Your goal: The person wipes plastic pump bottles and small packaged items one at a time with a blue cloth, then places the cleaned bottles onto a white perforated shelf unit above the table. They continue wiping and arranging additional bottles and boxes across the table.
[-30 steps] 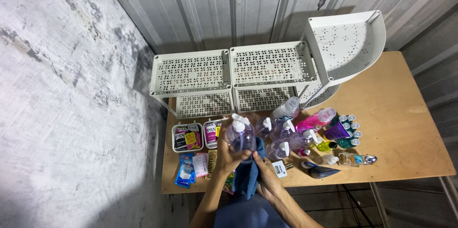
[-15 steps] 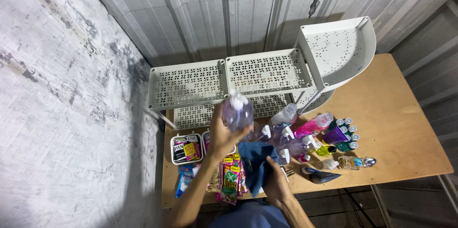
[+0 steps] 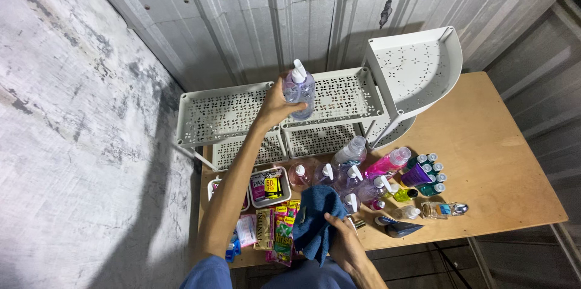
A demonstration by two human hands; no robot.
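My left hand (image 3: 275, 107) is stretched forward and grips a clear purple pump bottle (image 3: 299, 88) with a white pump, held upright over the top tier of the white perforated rack (image 3: 230, 113). My right hand (image 3: 342, 242) is low near the table's front edge and holds a crumpled dark blue cloth (image 3: 315, 219). Several more pump bottles (image 3: 339, 177) with pale purple and pink liquid stand on the wooden table (image 3: 484, 162) just beyond the cloth.
A white corner shelf (image 3: 417, 68) leans at the rack's right end. Small dark and green bottles (image 3: 423, 174), a pink bottle (image 3: 387, 162), sachet strips (image 3: 275, 228) and white tubs (image 3: 269, 187) crowd the table's front left. Corrugated metal wall behind, rough concrete wall to the left.
My left hand has lifted the purple pump bottle from the cluster on the table up and forward to the rack's top tier. The right hand stayed low with the blue cloth.
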